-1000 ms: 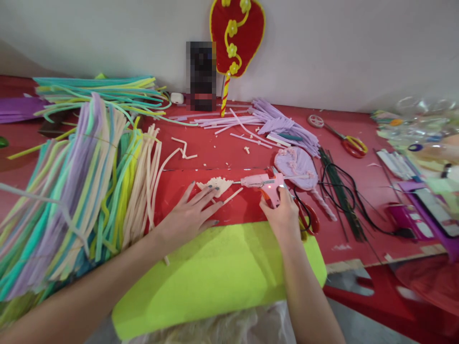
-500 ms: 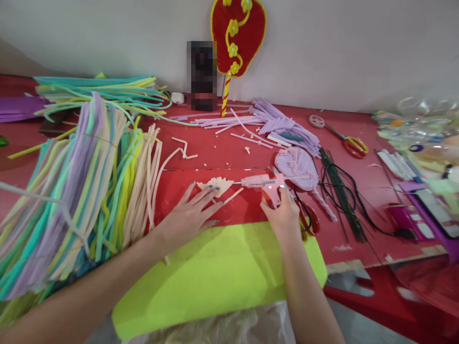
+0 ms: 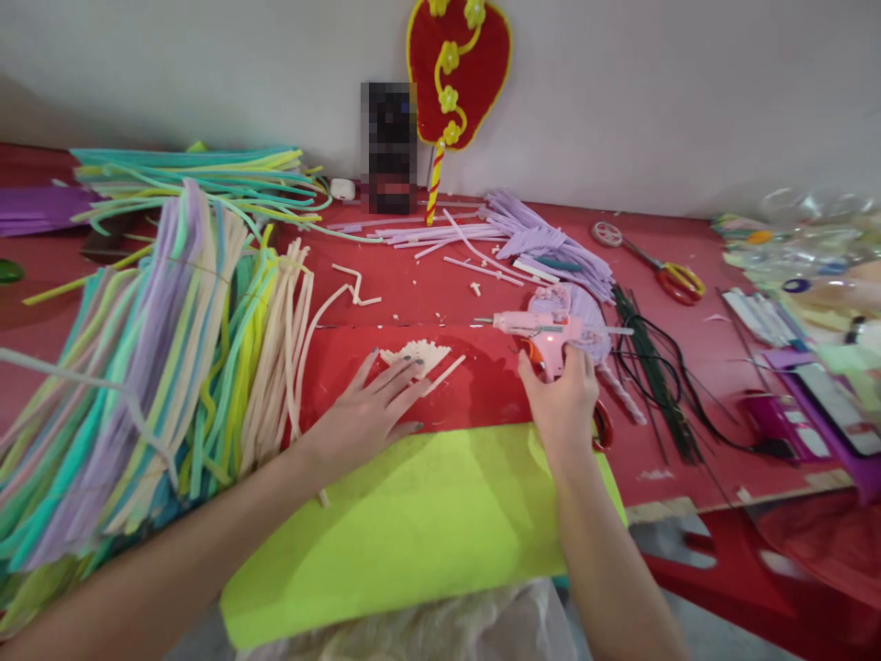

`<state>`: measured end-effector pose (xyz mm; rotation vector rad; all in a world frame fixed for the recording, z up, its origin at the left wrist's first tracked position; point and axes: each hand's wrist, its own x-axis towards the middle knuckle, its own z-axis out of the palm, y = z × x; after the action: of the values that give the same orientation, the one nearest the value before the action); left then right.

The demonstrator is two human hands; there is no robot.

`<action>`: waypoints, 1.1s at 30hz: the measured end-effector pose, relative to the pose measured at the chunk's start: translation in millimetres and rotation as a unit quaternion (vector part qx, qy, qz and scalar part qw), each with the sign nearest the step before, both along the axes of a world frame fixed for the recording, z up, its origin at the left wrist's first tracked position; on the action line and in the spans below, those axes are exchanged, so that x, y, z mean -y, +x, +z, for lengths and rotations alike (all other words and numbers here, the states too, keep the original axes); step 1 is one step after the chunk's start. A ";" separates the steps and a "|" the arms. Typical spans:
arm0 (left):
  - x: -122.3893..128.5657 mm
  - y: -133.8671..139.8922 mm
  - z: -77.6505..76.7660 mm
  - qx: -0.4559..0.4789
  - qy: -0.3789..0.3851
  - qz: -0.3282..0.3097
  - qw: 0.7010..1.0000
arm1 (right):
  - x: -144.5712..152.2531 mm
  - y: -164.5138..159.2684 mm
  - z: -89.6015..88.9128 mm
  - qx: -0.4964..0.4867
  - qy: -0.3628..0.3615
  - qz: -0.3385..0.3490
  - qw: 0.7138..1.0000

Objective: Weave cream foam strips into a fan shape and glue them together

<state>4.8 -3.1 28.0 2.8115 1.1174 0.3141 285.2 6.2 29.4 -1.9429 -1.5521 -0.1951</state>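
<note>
My left hand (image 3: 378,404) lies flat with fingers spread, its fingertips on a cream fan-shaped piece of short pipe-cleaner lengths (image 3: 430,354). A loose cream stick (image 3: 446,375) lies just right of those fingers. In my right hand (image 3: 563,395) is a pink hot glue gun (image 3: 527,323), held by its handle with the nozzle pointing left and a glue stick out of its back. The nozzle is apart from the cream piece. Behind the gun, a lilac round fan (image 3: 597,341) is partly covered. Under the work is a red sheet (image 3: 482,390).
Bundles of coloured pipe cleaners (image 3: 158,367) fill the left side. A red fan with yellow flowers (image 3: 474,83) and a blurred phone (image 3: 390,147) stand at the back. Lilac stems (image 3: 551,243), scissors (image 3: 678,281) and a black cable (image 3: 716,431) lie right. Yellow-green fabric (image 3: 413,532) covers the front.
My right hand has moved the glue gun to the right, away from the cream piece and over the lilac fan. My left hand has stayed in place.
</note>
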 end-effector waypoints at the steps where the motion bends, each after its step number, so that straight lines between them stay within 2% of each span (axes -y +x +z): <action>1: 0.2 -0.1 -0.9 0.002 0.000 0.004 1.000 | -4.7 1.1 2.8 0.005 -0.012 -0.002 1.000; 6: -0.9 0.5 -2.9 0.011 0.010 0.019 1.000 | -27.2 0.1 4.0 0.047 -0.079 -0.009 0.996; 12: -5.5 2.1 -3.6 0.040 0.012 0.027 0.999 | -32.9 -6.4 -4.9 0.069 -0.097 -0.036 0.992; 15: -6.5 2.1 -4.8 0.052 0.015 0.027 0.998 | -28.2 -5.2 -2.3 0.067 -0.073 -0.033 0.994; 18: -6.9 1.8 -4.7 0.054 0.017 0.025 0.998 | -22.2 -3.9 4.2 0.062 -0.006 -0.024 0.998; 19: -7.1 1.8 -4.2 0.056 0.018 0.025 0.998 | -20.7 -4.2 6.0 0.055 0.016 -0.008 0.998; 21: -7.6 2.2 -2.8 0.065 0.022 0.029 0.997 | -18.9 -6.5 8.2 0.033 0.029 0.066 0.997; 25: -10.5 5.2 -0.8 0.078 0.024 0.047 0.996 | -18.8 -16.4 7.5 0.012 -0.033 0.264 0.964; 28: -13.8 8.9 -1.8 0.082 0.031 0.071 0.994 | -19.8 -21.7 6.2 0.046 -0.051 0.317 0.946; 33: -18.2 14.0 -5.7 0.086 0.023 0.087 0.992 | -24.6 -21.4 2.6 0.082 -0.080 0.361 0.925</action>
<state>18.8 15.1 22.2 2.6665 1.3330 0.5910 263.8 30.8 31.9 -1.3588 -2.3445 0.0908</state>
